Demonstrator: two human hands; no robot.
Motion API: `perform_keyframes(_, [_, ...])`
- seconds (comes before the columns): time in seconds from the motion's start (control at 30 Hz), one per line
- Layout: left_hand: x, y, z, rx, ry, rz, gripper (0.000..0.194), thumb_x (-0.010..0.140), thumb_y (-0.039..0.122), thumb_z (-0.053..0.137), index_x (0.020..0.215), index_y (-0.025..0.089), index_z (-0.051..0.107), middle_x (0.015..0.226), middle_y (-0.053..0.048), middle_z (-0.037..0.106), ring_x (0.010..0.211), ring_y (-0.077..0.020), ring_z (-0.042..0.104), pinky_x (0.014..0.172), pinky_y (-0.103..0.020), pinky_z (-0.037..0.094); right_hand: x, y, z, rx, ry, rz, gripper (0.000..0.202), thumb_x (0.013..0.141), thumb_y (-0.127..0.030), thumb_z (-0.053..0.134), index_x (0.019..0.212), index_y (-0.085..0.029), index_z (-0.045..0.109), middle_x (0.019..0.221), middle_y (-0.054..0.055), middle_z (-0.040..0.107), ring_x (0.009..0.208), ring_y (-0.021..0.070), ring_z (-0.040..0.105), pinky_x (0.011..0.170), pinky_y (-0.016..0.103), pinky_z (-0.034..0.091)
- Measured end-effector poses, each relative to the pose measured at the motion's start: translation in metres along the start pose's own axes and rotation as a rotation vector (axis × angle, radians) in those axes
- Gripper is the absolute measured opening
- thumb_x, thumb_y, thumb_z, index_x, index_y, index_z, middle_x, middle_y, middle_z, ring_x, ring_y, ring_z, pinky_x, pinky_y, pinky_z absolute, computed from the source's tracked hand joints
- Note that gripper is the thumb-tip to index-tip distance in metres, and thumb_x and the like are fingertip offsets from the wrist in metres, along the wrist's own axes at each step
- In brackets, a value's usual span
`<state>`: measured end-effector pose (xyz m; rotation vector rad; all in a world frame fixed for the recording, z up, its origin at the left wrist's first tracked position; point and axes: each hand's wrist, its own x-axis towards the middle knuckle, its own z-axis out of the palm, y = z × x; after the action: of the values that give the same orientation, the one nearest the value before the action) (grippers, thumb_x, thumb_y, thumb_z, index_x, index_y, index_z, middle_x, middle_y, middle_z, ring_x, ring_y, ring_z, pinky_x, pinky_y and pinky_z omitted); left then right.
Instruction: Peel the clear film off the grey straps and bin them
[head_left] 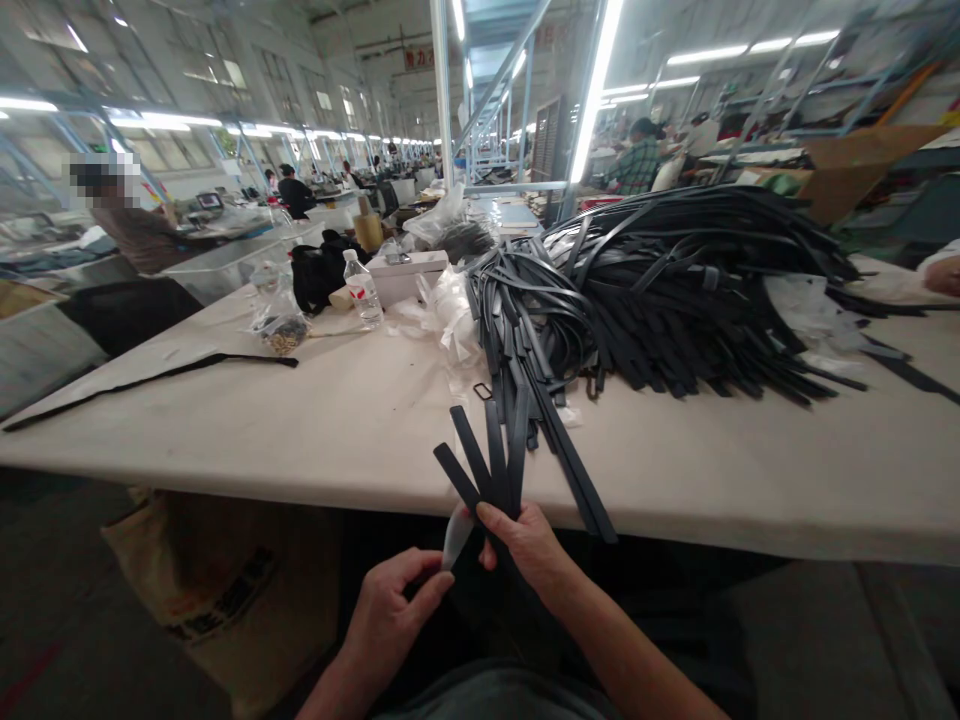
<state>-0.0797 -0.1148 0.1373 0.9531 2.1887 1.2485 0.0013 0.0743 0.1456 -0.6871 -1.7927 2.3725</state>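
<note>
Where right hand point(525, 545) fingers clamp the straps point(491, 465), long axes fan up and away; left hand point(394, 610) fingers pinch the pale tab point(456, 535) just beside.

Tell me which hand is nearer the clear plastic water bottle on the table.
Left. The left hand lies below the clear plastic water bottle, slightly to its right; the right hand, gripping a fan of black straps, sits farther right.

We see long cream cloth-covered counter point(315, 430). On it: big heap of black leather straps point(675, 290), clear plastic water bottle point(363, 289), white cardboard box point(409, 274), single thin black strap point(150, 380) at left.
</note>
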Motion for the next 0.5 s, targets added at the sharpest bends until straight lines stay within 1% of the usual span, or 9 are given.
perform_keyframes(0.1, [0.011,0.004,0.0,-0.232,-0.071,-0.03,0.039,0.086,0.045,0.061,0.121,0.027,0.065,0.119,-0.004,0.07,0.11,-0.0239,0.063,0.094,-0.029,0.046,-0.004,-0.005,-0.004,-0.09,0.022,-0.07,0.049,0.078,-0.059,0.064,0.083,-0.011,0.069,0.042,-0.002,0.055,0.038,0.009,0.048,0.045,0.02,0.034])
perform_keyframes(0.13, [0.017,0.005,0.001,-0.312,-0.078,-0.042,0.042,0.085,0.045,0.062,0.123,0.026,0.064,0.122,-0.005,0.068,0.113,-0.0247,0.061,0.097,-0.03,0.046,-0.006,-0.007,-0.005,-0.124,0.02,-0.089,0.047,0.078,-0.058,0.065,0.081,-0.011,0.069,0.042,-0.002,0.054,0.038,0.0091,0.048,0.044,0.02,0.034])
perform_keyframes(0.17, [0.023,0.007,0.001,-0.382,-0.085,-0.058,0.042,0.083,0.045,0.064,0.121,0.025,0.065,0.121,-0.006,0.069,0.113,-0.0249,0.061,0.097,-0.031,0.046,-0.008,-0.007,-0.006,-0.151,0.015,-0.101,0.046,0.078,-0.057,0.066,0.08,-0.012,0.069,0.043,-0.003,0.054,0.038,0.0094,0.048,0.043,0.02,0.034])
perform_keyframes(0.2, [0.03,0.008,0.003,-0.44,-0.095,-0.078,0.04,0.081,0.044,0.066,0.116,0.023,0.068,0.117,-0.006,0.071,0.109,-0.0247,0.063,0.095,-0.031,0.046,-0.009,-0.008,-0.007,-0.178,0.007,-0.115,0.044,0.079,-0.056,0.066,0.08,-0.012,0.069,0.044,-0.003,0.054,0.038,0.0095,0.049,0.042,0.019,0.034])
perform_keyframes(0.27, [0.042,0.009,0.008,-0.522,-0.131,-0.126,0.034,0.077,0.041,0.072,0.103,0.019,0.072,0.102,-0.006,0.075,0.094,-0.0222,0.066,0.086,-0.029,0.049,-0.011,-0.007,-0.01,-0.244,-0.004,-0.16,0.04,0.081,-0.054,0.064,0.083,-0.014,0.069,0.046,-0.004,0.054,0.039,0.0097,0.05,0.041,0.019,0.035])
perform_keyframes(0.33, [0.049,0.007,0.013,-0.569,-0.18,-0.165,0.03,0.071,0.038,0.077,0.093,0.016,0.073,0.088,-0.004,0.075,0.079,-0.0182,0.065,0.077,-0.026,0.048,-0.012,-0.006,-0.013,-0.312,0.005,-0.209,0.036,0.084,-0.05,0.061,0.082,-0.015,0.067,0.047,-0.005,0.053,0.038,0.0099,0.05,0.04,0.019,0.037])
perform_keyframes(0.4, [0.051,0.003,0.017,-0.578,-0.238,-0.208,0.028,0.068,0.034,0.079,0.088,0.015,0.073,0.082,-0.003,0.073,0.071,-0.0152,0.062,0.071,-0.025,0.047,-0.012,-0.006,-0.017,-0.36,0.029,-0.237,0.032,0.085,-0.047,0.059,0.078,-0.016,0.064,0.047,-0.006,0.052,0.038,0.0102,0.051,0.04,0.02,0.037])
perform_keyframes(0.5, [0.047,-0.003,0.018,-0.508,-0.347,-0.259,0.022,0.068,0.03,0.076,0.082,0.013,0.074,0.074,-0.001,0.071,0.064,-0.0123,0.057,0.065,-0.024,0.043,-0.012,-0.007,-0.023,-0.392,0.064,-0.238,0.029,0.085,-0.043,0.059,0.071,-0.018,0.059,0.046,-0.005,0.052,0.038,0.0106,0.051,0.042,0.02,0.038])
